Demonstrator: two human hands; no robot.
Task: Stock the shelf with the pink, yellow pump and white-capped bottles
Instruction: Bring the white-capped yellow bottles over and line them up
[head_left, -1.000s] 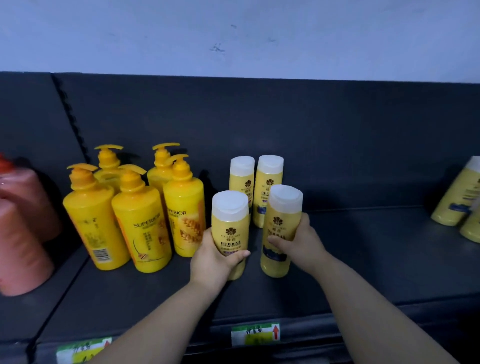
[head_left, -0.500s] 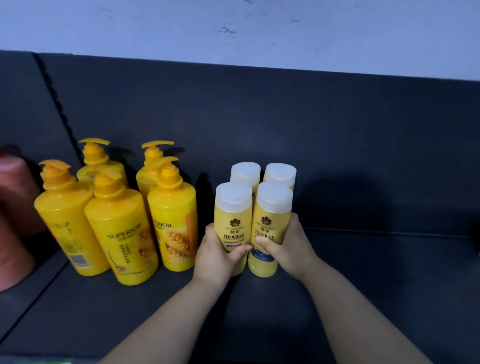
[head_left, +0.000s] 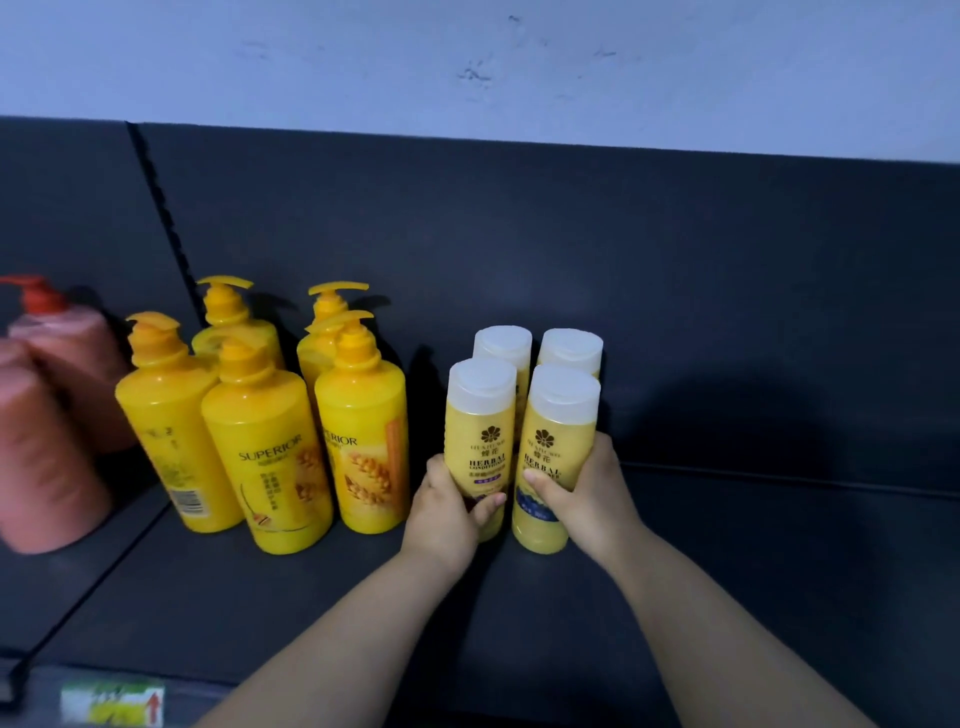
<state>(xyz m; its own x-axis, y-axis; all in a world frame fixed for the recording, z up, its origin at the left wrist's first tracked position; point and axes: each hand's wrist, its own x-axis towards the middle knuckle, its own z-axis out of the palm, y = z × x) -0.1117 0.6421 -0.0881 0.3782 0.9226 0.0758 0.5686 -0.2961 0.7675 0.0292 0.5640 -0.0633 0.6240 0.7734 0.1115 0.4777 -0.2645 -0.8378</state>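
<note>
Two white-capped yellow bottles stand upright at the front of the dark shelf (head_left: 753, 561). My left hand (head_left: 448, 512) grips the left white-capped bottle (head_left: 480, 431) low on its body. My right hand (head_left: 584, 501) grips the right white-capped bottle (head_left: 558, 441) the same way. Directly behind them stand two more white-capped bottles (head_left: 503, 345), mostly hidden. Several yellow pump bottles (head_left: 265, 452) cluster to the left. Pink pump bottles (head_left: 49, 457) stand at the far left edge.
The shelf's dark back panel (head_left: 675, 291) rises behind the bottles, with a pale wall above. Bare shelf surface stretches to the right of my right hand. A green and yellow price tag (head_left: 111, 704) sits on the shelf's front lip at lower left.
Both hands pushed the two front bottles back until they stand close against the rear pair. The view shifted, bringing the pink bottles back in at the left.
</note>
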